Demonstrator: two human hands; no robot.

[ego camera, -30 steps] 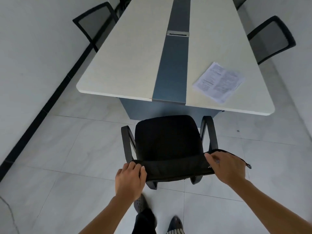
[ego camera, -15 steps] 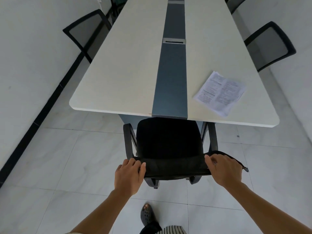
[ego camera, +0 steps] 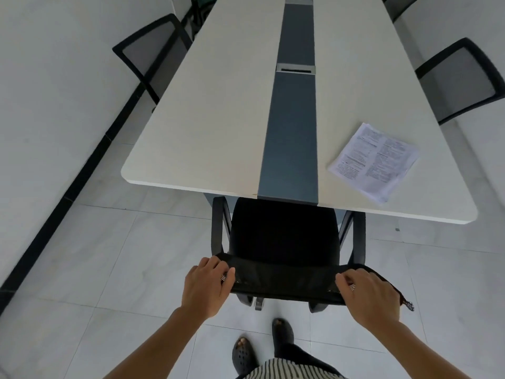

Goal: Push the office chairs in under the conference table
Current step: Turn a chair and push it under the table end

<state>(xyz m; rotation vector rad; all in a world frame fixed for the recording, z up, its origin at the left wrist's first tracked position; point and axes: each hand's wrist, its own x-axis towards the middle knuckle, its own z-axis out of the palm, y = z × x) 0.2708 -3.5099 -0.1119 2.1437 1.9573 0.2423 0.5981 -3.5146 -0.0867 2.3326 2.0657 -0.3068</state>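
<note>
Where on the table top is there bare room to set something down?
The table is bare left of the grey strip, and right of it beyond the papers. Only the near right corner is taken.

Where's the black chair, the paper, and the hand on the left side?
black chair (ego camera: 284,231), head view, middle of its seat.
paper (ego camera: 374,160), head view, middle of the printed sheet on the table.
left hand (ego camera: 206,288), head view, back of the hand gripping the chair's backrest.

Soft, even daylight; faint shadows, wide-angle bending at edges, slight blur
</note>
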